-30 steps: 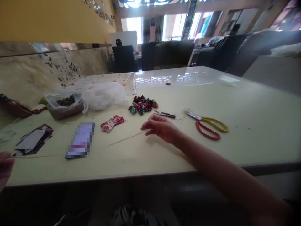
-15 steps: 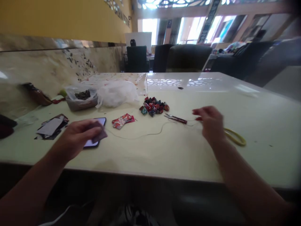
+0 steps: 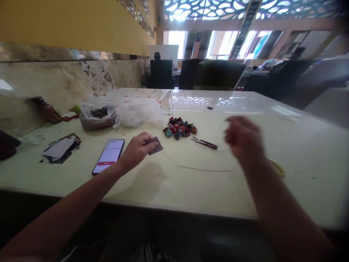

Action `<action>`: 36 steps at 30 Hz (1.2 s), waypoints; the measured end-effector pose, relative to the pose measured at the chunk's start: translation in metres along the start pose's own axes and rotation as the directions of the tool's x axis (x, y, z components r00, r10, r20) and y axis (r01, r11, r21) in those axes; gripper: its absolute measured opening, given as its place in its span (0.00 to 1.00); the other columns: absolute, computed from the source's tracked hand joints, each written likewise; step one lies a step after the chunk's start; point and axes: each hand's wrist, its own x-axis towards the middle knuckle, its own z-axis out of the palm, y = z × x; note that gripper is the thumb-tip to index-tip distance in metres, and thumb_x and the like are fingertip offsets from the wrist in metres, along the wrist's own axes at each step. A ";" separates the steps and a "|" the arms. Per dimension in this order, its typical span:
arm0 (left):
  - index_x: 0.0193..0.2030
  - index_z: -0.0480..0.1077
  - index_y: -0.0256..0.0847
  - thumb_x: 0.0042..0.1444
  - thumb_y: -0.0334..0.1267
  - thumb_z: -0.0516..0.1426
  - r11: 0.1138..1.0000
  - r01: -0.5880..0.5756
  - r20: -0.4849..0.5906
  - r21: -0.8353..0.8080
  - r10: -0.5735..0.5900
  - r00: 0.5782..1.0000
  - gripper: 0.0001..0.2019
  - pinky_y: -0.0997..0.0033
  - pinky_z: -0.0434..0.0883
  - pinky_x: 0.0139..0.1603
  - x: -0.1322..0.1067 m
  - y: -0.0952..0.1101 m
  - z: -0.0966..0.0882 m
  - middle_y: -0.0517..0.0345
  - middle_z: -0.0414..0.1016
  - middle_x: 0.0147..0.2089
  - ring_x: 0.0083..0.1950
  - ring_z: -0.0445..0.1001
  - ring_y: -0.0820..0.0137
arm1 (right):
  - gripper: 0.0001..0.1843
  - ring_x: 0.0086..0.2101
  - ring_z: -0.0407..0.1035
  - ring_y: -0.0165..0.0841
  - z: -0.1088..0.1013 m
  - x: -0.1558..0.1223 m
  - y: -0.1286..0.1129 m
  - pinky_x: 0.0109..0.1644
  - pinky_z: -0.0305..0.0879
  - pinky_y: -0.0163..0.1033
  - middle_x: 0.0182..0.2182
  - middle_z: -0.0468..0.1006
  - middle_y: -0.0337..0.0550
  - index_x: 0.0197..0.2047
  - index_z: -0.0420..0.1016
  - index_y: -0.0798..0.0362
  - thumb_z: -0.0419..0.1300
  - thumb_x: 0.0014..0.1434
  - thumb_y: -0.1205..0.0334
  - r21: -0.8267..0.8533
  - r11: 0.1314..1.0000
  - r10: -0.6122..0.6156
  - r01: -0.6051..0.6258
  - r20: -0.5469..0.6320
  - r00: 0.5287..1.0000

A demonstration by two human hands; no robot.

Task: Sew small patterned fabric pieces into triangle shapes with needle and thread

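My left hand (image 3: 138, 148) pinches a small dark purple-grey fabric square (image 3: 156, 146) above the table, just right of the phone (image 3: 108, 157). From that square a thin thread (image 3: 191, 168) sags over the tabletop and runs toward my right hand (image 3: 243, 136). Motion blurs the right hand; its fingers look curled shut, and whatever tip the thread has there is hidden. Between the hands lie thread snips (image 3: 205, 143) with dark red handles. Behind them sits a heap of small, colourful folded fabric pieces (image 3: 180, 128). The patterned cloth pieces are covered by my left hand.
Flat dark and pale scraps (image 3: 61, 148) lie at the left. Farther back are a grey tub (image 3: 98, 123) holding dried-looking greenish bits and a white plastic bag (image 3: 140, 111). A yellow ring (image 3: 278, 168) lies partly behind my right forearm. The table's front edge (image 3: 174, 210) runs below.
My left hand has moved right with the fabric square, from over the phone to in front of the patterned cloth. The right hand has moved slightly, its fingers more curled. The view has tilted up a little.
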 end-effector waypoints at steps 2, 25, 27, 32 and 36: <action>0.33 0.75 0.38 0.57 0.45 0.60 0.999 -0.027 -0.024 0.046 0.028 0.999 0.11 0.67 0.69 0.39 0.007 -0.004 0.008 0.54 0.72 0.40 0.39 0.71 0.68 | 0.13 0.16 0.47 0.21 0.042 -0.008 0.029 0.17 0.39 0.31 0.16 0.58 0.30 0.33 0.74 0.52 0.71 0.49 0.55 -0.155 0.988 0.045 -0.024 0.130 0.991; 0.30 0.70 0.39 0.59 0.47 0.59 1.000 0.021 0.064 0.008 -0.022 0.998 0.13 0.69 0.63 0.35 0.009 -0.031 0.028 0.60 0.70 0.29 0.32 0.67 0.70 | 0.15 0.28 0.57 0.27 0.093 -0.029 0.101 0.34 0.55 0.34 0.23 0.66 0.35 0.26 0.69 0.54 0.59 0.57 0.53 -0.406 0.891 0.013 0.205 0.473 0.881; 0.33 0.72 0.38 0.59 0.48 0.60 0.996 0.063 0.117 -0.059 -0.056 0.992 0.14 0.69 0.63 0.35 0.010 -0.034 0.028 0.60 0.71 0.30 0.32 0.67 0.70 | 0.14 0.27 0.57 0.27 0.092 -0.029 0.101 0.33 0.54 0.34 0.22 0.65 0.35 0.25 0.68 0.54 0.59 0.57 0.54 -0.434 0.869 -0.008 0.239 0.469 0.883; 0.35 0.75 0.38 0.54 0.49 0.66 0.979 0.126 0.255 -0.162 -0.082 0.963 0.15 0.70 0.65 0.36 0.014 -0.043 0.025 0.60 0.72 0.30 0.32 0.68 0.71 | 0.14 0.26 0.57 0.27 0.088 -0.028 0.103 0.32 0.54 0.34 0.22 0.65 0.35 0.25 0.67 0.54 0.59 0.56 0.54 -0.453 0.855 -0.010 0.253 0.473 0.881; 0.34 0.75 0.38 0.53 0.48 0.66 0.968 0.159 0.265 -0.195 -0.104 0.958 0.15 0.71 0.65 0.34 0.014 -0.043 0.023 0.61 0.71 0.28 0.30 0.67 0.72 | 0.15 0.27 0.59 0.28 0.086 -0.029 0.102 0.32 0.55 0.34 0.22 0.67 0.36 0.26 0.69 0.54 0.60 0.57 0.52 -0.432 0.868 -0.007 0.244 0.481 0.877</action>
